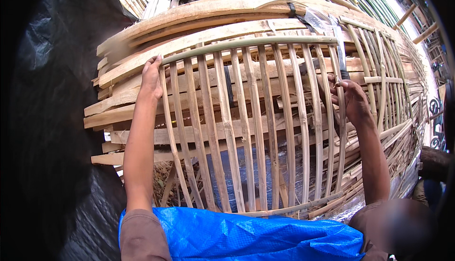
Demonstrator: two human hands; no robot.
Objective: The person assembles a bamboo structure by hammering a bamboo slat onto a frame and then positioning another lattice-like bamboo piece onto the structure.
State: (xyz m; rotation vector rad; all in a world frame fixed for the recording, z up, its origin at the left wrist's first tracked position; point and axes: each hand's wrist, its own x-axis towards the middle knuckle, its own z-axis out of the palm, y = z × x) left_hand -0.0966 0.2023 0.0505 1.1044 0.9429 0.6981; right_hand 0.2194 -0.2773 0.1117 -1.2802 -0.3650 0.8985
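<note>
Both hands on it: a slatted bamboo panel (256, 128), face-on over the stacked planks (118, 75)!

Far left, black sheeting (61, 95) hangs; next, the left hand (152, 78), grip closed around the left end of the top rail (246, 42), and what a line that rail draws, its long axis running left to right, right end tilted slightly farther off; below it the slats drop toward the wearer, left ones leaning rightward at the foot, down to the blue sheet (246, 237) across the lap; over to the right hand (350, 101), grip curled on the outermost slat, a dark-handled blade (341, 57) just above, no telling whether that's gripped too; and far right, more slatted bamboo (379, 78)!
</note>
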